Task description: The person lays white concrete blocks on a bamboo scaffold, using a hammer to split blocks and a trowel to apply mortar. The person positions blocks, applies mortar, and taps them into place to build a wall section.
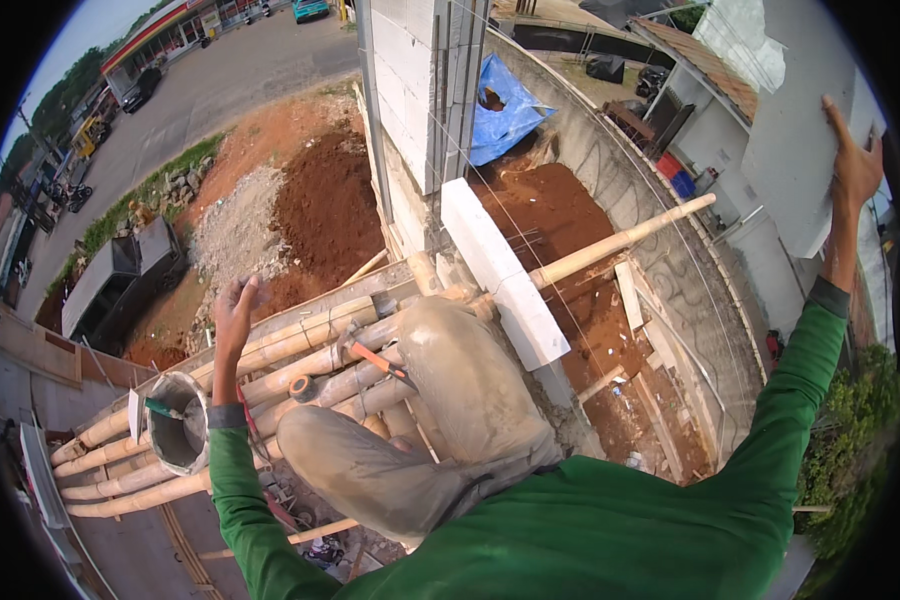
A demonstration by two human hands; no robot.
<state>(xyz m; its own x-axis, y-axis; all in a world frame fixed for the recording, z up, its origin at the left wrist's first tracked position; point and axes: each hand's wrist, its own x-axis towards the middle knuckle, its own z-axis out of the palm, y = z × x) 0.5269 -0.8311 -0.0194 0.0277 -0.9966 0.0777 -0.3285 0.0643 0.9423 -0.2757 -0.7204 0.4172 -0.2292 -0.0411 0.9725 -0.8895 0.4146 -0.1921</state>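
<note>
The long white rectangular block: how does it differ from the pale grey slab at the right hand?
The long white rectangular block lies beside the knee; the pale grey slab is at the right hand. The block looks bright white, the slab greyer. The block appears smaller, the slab larger, perhaps from nearness. Both are pale and flat.

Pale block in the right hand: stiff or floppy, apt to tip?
The pale block looks stiff: flat-faced, no visible sag. It could swing or tip, since only the right hand grips it, near one edge. Its corners may chip if knocked, as nothing visibly pads them.
</note>
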